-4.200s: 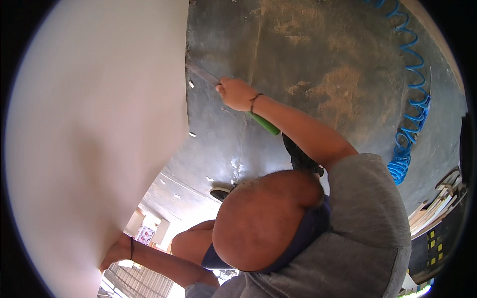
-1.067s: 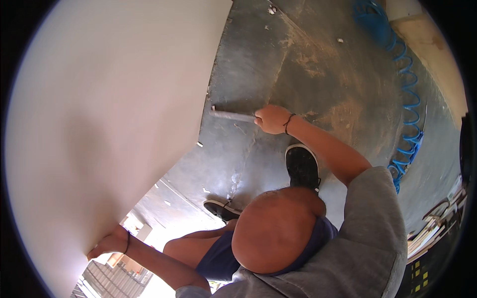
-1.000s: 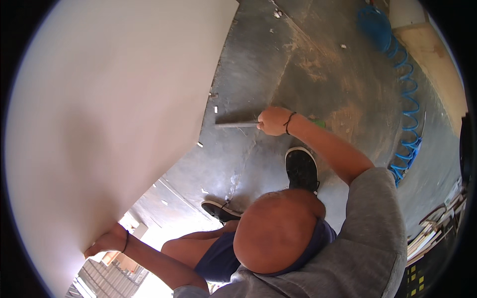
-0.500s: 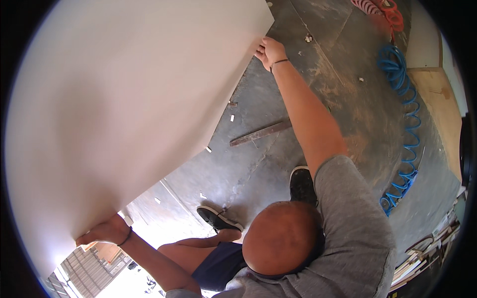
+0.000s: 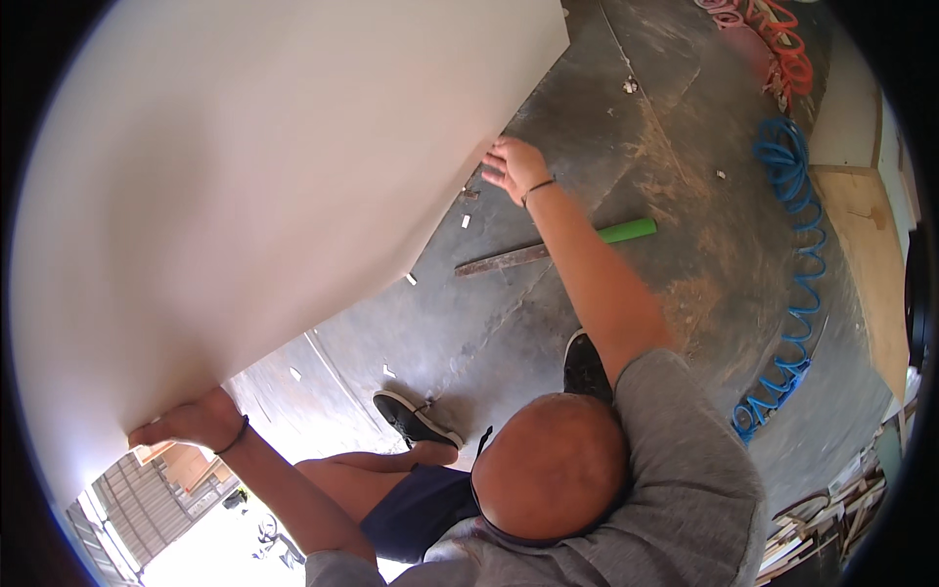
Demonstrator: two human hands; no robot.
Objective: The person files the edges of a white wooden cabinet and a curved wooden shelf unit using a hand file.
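While left hand grips large flat white panel by its edge | right hand loosely spread farther along, contact unclear | likely steadying; next calls for firm right grip

no text, label, number or sign can be read, at any hour of the clock face.
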